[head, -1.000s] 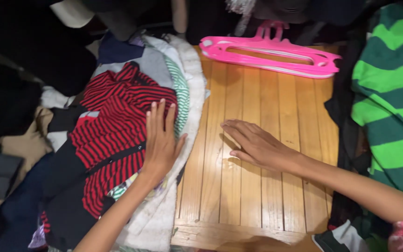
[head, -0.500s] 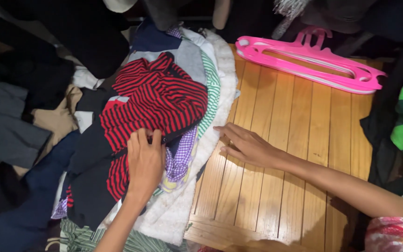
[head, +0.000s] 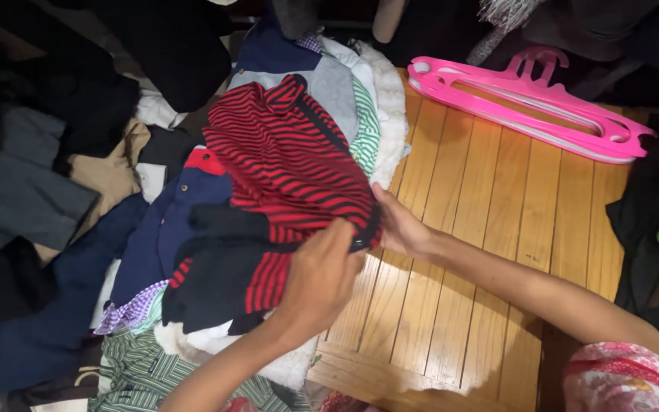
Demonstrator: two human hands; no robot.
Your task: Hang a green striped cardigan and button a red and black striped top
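**Two hands grip a striped garment at the edge of a clothes pile**

A person's left hand [head: 320,278] and right hand [head: 400,229] both clutch the lower edge of a red-and-black striped garment [head: 287,164], fingers curled tight around the cloth. The garment lies on top of a heap of clothes [head: 154,252] at the left side of a slatted wooden table [head: 497,229], its gripped hem just over the table's left edge. A navy shirt [head: 165,229] and a green striped shirt [head: 143,374] sit in the heap nearby. Pink hangers [head: 528,107] rest at the table's far end, well apart from the hands.
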